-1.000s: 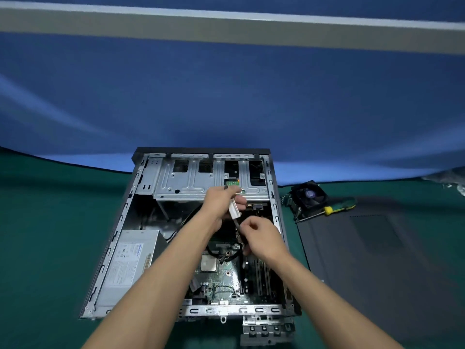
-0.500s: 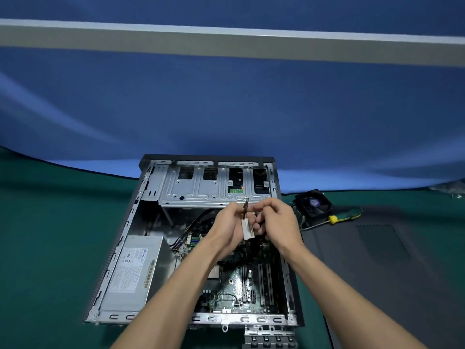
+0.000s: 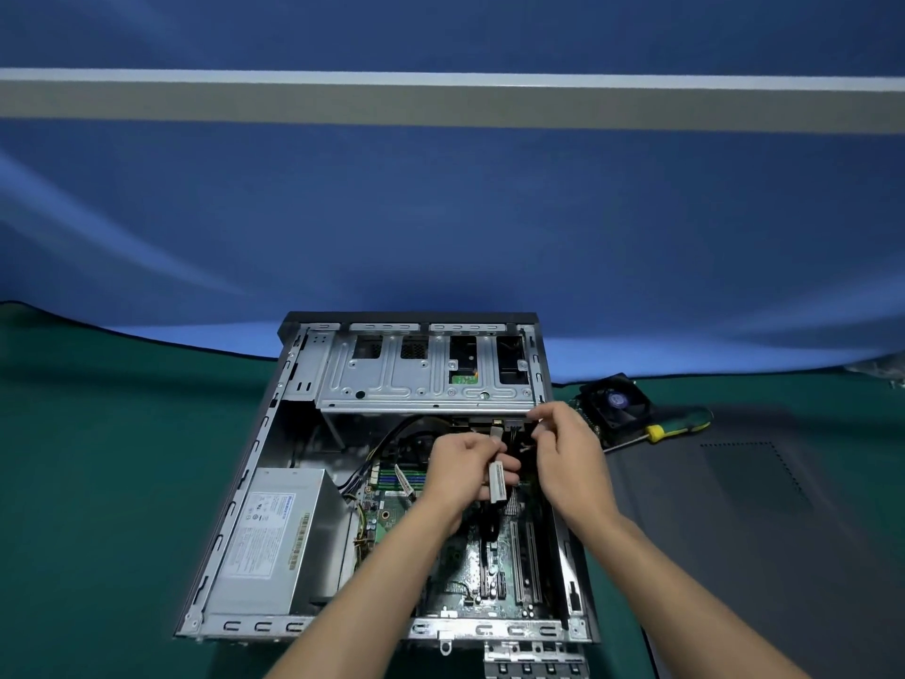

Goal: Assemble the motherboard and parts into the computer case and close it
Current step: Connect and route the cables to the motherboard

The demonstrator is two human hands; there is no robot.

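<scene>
The open computer case (image 3: 230,526) lies flat on a green mat, with the green motherboard (image 3: 470,566) inside it. Its grey power supply (image 3: 274,536) sits at the lower left and a metal drive cage (image 3: 421,374) spans the far end. My left hand (image 3: 460,472) grips a dark cable with a white label tag (image 3: 497,482) above the board. My right hand (image 3: 568,458) pinches the cable's far end just below the drive cage. The connector itself is hidden by my fingers.
A black cooler fan (image 3: 614,401) and a yellow-handled screwdriver (image 3: 656,431) lie right of the case. The dark side panel (image 3: 744,521) lies flat further right. A small metal bracket (image 3: 534,661) sits at the case's near edge. A blue wall rises behind.
Both hands have shifted right with the tagged cable, my right hand reaching up to the drive cage's lower right. The camera tilted down a little.
</scene>
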